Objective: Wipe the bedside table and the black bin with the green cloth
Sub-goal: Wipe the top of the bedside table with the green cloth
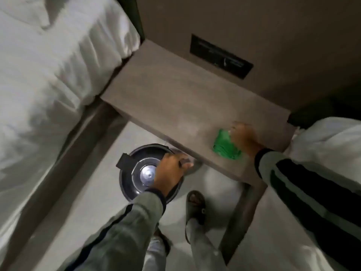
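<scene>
Risks first. Your left hand (172, 169) is on the rim of the black bin (136, 173), which stands on the floor (97, 202) just below the front edge of the table (185, 98). The bin looks light; pull or lean on that rim and it likely tips or skids on the smooth floor. Your sandalled foot (196, 204) is right beside it, so a step forward could kick it.

The green cloth (225, 146) is bunched near the table's front right corner, close to the edge. A stroke toward you could drag it off onto the floor. Bunched like that it covers only a narrow strip, so you'd likely leave most of the top unwiped; flatten it first.

White bedding (332, 143) hangs against the table's right side, and a wide sweep that way could snag it.

Fingers:
- Left: curled over the bin's far rim, closed on it; how firmly, can't tell.
- Right hand (244, 137): pressing on the right side of the cloth, fingers bent over it. It's motion-blurred, so whether you're pinching the cloth or just pushing it flat, can't tell.

The black wall panel (220, 55) above the table is untouched.
</scene>
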